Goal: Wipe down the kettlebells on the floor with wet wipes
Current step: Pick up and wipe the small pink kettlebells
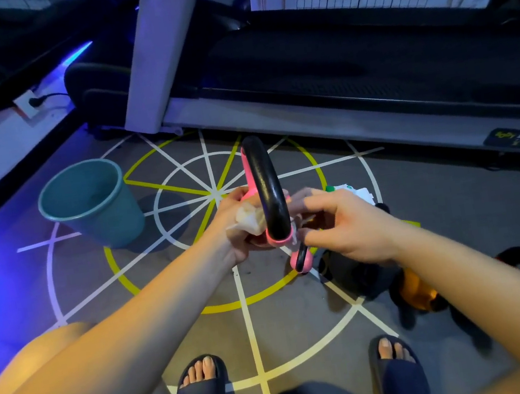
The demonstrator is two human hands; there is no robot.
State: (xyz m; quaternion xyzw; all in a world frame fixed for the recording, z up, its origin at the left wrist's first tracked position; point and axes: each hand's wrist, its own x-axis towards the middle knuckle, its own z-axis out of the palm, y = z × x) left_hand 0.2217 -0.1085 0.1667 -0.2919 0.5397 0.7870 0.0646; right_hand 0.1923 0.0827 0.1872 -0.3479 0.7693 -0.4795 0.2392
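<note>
Here, a glossy pink kettlebell (pixel 247 173) with a smooth, rounded black handle (pixel 267 189) is held up above the grey matte floor (pixel 64 293), which is marked with white and yellow lines, its handle loop turned toward the camera. The left hand (pixel 240 230) curls its fingers around a crumpled, damp-looking white wet wipe (pixel 250 220) and presses it against the left side of the handle's near end. The right hand (pixel 343 224) comes in from the right with its fingers bent round the far side of the kettlebell and its thumb closed at the near pink edge, where a scrap of white shows; whether it also pinches the wipe cannot be told. Both forearms reach forward and meet at the middle, wrists roughly level. Just below the hands lies a second pink-and-black kettlebell (pixel 301 259), partly hidden; to its right on the floor sit a dark black kettlebell (pixel 357 270) and an orange kettlebell (pixel 414 291). A white pack with green print (pixel 352 191) lies beyond the right hand. A round teal plastic bin (pixel 90 202) stands to the left, and a grey-framed treadmill (pixel 332 61) runs along the far side.
</note>
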